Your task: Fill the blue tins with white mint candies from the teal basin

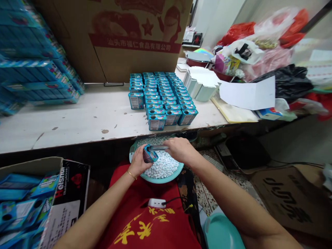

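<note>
My left hand (138, 162) is closed around a small blue candy box (150, 155), tilted over the basin. In my right hand (180, 148) is a small metal scoop (158, 147), its far end at the box's top opening. Whether any candies are in the scoop I cannot tell. Beneath both hands, a turquoise basin (159, 180) holds a heap of small white candies (164, 165). Just beyond, on the white table (109, 117), rows of similar blue boxes (157, 121) stand upright with dark round openings on top.
A large cardboard carton (114, 62) rises behind the rows. Stacked blue packs (38, 81) are at the left, above a carton of loose blue boxes (23, 207). White card stacks (202, 81) and plastic bags (272, 52) lie right. A power strip (157, 203) rests on the red cloth.
</note>
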A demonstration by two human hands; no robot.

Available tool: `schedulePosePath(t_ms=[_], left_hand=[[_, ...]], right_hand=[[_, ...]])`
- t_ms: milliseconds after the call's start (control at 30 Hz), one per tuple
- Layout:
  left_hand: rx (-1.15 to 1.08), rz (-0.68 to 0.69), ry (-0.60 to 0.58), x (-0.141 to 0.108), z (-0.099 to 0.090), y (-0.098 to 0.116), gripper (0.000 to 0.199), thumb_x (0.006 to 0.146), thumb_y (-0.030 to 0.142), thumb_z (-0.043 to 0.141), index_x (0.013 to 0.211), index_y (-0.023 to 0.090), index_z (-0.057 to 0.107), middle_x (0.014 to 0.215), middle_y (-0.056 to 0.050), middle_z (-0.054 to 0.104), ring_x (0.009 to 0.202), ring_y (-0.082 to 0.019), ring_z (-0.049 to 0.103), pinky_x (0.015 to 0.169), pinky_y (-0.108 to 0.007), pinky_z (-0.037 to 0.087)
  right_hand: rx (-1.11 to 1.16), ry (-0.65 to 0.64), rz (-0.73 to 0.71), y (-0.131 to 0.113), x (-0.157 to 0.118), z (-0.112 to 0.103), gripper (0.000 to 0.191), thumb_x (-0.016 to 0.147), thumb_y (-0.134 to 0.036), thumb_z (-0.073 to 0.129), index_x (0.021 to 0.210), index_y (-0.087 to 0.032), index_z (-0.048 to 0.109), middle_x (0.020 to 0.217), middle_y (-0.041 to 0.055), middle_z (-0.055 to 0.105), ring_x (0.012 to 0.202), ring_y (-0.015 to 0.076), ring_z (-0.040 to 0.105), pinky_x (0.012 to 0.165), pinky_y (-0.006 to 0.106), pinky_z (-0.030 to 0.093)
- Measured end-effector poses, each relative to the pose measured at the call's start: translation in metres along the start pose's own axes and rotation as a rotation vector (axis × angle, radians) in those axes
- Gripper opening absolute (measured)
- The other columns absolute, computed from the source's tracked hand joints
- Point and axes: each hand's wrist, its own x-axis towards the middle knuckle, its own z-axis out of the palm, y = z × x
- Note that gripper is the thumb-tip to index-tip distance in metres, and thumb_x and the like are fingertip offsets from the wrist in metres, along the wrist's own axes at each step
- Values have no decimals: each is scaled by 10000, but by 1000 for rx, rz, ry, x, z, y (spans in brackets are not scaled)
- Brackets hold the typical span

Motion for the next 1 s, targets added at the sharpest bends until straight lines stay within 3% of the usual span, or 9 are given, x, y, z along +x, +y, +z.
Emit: schedulePosePath(t_ms=[100, 233, 300, 400, 533, 700, 867, 1000], left_hand=[[-75, -44, 5, -6, -4, -3, 802, 563, 274, 676, 1253, 188, 275, 1215, -105, 423, 1130, -269, 429, 971, -413, 338], [-205, -143, -11, -13, -3, -9, 815, 556, 316, 697, 1238, 186, 269, 1177, -96, 441, 1084, -250, 471, 951, -393, 367], [-280, -219, -14, -12, 4, -12, 839, 547, 320, 708, 1241, 191, 255, 1158, -88, 452, 1070, -240, 482, 949, -392, 371], [-348, -305, -6, -6, 17, -14, 852, 540, 340, 717, 1240, 183, 256, 1161, -94, 452, 1096, -247, 465, 973, -413, 347], [-420, -315, -61, 0, 20, -11, 865, 521, 349, 735, 1228, 171, 268, 1162, -101, 459, 1093, -246, 471, 969, -408, 356], [-367, -320, -8, -4, -1, -13, 879, 535, 339, 726, 1255, 206, 240, 1173, -91, 463, 1061, -237, 503, 939, -402, 389], [-148, -188, 45, -7, -10, -13, 839, 531, 292, 712, 1246, 195, 284, 1222, -98, 433, 1134, -259, 441, 988, -407, 331], [13, -77, 42, -5, -5, -7, 816, 541, 271, 692, 1251, 184, 299, 1198, -102, 445, 1131, -269, 423, 984, -416, 325]], right_hand=[[77, 32, 37, 31, -18, 22, 276, 827, -303, 420, 1063, -270, 559, 1039, 30, 621, 943, 177, 563, 750, 255, 399], [116, -17, 156, 65, -29, 87, 256, 840, -305, 408, 1042, -258, 558, 1000, 37, 627, 918, 171, 570, 734, 247, 395], [154, -32, 193, 64, -21, 123, 249, 831, -272, 423, 1035, -243, 563, 992, 48, 628, 925, 179, 568, 746, 257, 396], [362, 33, 232, 41, 6, 165, 281, 817, -241, 443, 1076, -238, 554, 1067, 41, 611, 991, 185, 541, 803, 269, 390], [549, 101, 270, 18, 36, 191, 326, 808, -232, 453, 1123, -250, 534, 1160, 0, 574, 1045, 169, 516, 858, 262, 385], [780, 173, 224, 36, 24, 180, 306, 757, -239, 527, 1057, -216, 583, 1070, 18, 623, 974, 168, 557, 845, 285, 417], [791, 238, 65, 47, -1, 122, 288, 752, -252, 536, 1027, -208, 607, 1015, 36, 644, 942, 179, 568, 834, 304, 422], [586, 149, 2, 34, -7, 73, 287, 775, -284, 511, 1038, -232, 614, 1041, 26, 645, 974, 178, 563, 837, 279, 413]])
